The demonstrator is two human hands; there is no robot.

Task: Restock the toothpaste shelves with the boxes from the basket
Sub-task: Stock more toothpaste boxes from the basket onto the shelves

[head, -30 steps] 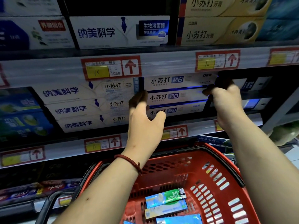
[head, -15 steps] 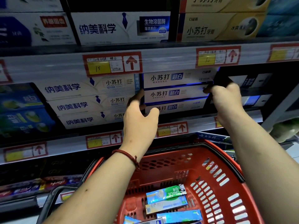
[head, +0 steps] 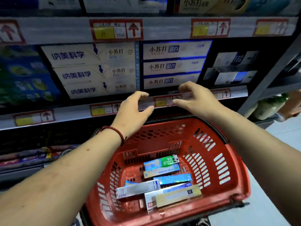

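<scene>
A red plastic basket [head: 216, 160] stands below me with several toothpaste boxes [head: 161, 178] lying in its bottom. On the shelf ahead, three white-and-blue boxes [head: 174, 66] are stacked, next to a stack of three wider white boxes [head: 91, 70]. My left hand [head: 133, 111] hovers in front of the shelf edge above the basket's rim, fingers loosely curled, holding nothing. My right hand [head: 195, 97] hangs beside it, fingers relaxed and empty, just below the white-and-blue stack.
The shelf rail [head: 48, 116] carries red and yellow price tags. Blue-green boxes [head: 24, 75] fill the shelf at left. A darker bay with a few boxes [head: 234, 69] lies at right. More boxes stand on the shelf above [head: 210, 4]. Pale floor [head: 286, 137] shows at right.
Both hands have let go of the white-and-blue stack and pulled back down toward the basket. The view has tilted downward, showing more of the basket.
</scene>
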